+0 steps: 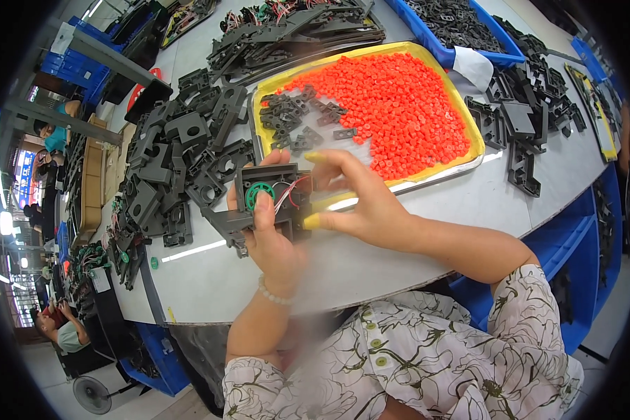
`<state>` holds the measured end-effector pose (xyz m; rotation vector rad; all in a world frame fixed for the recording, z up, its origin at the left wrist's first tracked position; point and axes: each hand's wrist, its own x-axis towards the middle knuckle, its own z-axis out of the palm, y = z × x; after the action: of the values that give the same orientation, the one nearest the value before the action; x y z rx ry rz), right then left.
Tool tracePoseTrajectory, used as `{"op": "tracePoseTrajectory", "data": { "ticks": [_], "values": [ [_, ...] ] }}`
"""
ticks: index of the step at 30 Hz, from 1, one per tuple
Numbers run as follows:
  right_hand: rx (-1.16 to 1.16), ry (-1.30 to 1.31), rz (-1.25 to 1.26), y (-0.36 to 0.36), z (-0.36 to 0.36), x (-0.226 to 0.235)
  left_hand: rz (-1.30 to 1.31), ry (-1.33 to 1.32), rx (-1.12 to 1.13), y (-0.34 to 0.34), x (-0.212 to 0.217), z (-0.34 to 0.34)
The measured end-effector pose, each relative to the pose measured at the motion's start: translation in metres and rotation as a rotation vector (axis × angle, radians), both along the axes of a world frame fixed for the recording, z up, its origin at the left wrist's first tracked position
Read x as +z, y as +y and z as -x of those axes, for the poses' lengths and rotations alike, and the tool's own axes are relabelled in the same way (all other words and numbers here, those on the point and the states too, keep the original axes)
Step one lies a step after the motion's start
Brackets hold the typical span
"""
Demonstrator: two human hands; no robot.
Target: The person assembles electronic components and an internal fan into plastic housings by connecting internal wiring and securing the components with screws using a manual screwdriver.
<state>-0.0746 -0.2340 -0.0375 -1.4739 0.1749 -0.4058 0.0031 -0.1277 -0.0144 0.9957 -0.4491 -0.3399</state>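
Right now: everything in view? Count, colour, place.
housing: 1, dark grey, in left hand
wheel: 1, green, on housing
wires: several, red and white, at housing
tray: 1, yellow-rimmed, on table
caps: uncountable, orange-red, in tray
small parts: many, dark grey, tray's left
larger parts: many, dark grey, left, right and beyond tray
bins: several, blue, on and under table
sheet: 1, white, at bin's edge
table: 1, white, under tray
fan: 1, grey, lower left
co-workers: 2+, teal and pale tops, far left
bracelet: 1, pale, left wrist
finger covers: 2 visible, yellow, right hand
left hand: 1, bare, gripping housing
right hand: 1, yellow-tipped, beside housing
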Motion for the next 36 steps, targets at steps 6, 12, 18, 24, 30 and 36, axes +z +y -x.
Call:
{"op": "tracePoseTrajectory", "data": {
  "ticks": [6,12,18,24,30,36],
  "values": [
    [-0.130,-0.293,0.901,-0.016,0.001,0.013,-0.061,-0.151,0.031,0.000,-0.008,-0.001],
    [-0.142,-0.244,1.146,-0.019,0.001,0.019,-0.088,-0.229,0.019,0.000,-0.010,-0.002],
    [-0.141,-0.194,1.240,-0.020,-0.001,0.014,-0.129,-0.210,0.031,-0.001,-0.013,0.000],
    [-0.092,-0.251,0.880,-0.023,-0.001,0.012,0.013,0.037,-0.057,-0.001,-0.006,-0.002],
    [-0.106,-0.288,0.991,-0.024,-0.001,0.017,-0.002,0.027,-0.050,0.002,-0.009,-0.007],
    [-0.048,-0.262,1.123,-0.019,0.001,0.025,0.009,0.017,-0.117,0.002,-0.008,-0.004]
  ]
}}
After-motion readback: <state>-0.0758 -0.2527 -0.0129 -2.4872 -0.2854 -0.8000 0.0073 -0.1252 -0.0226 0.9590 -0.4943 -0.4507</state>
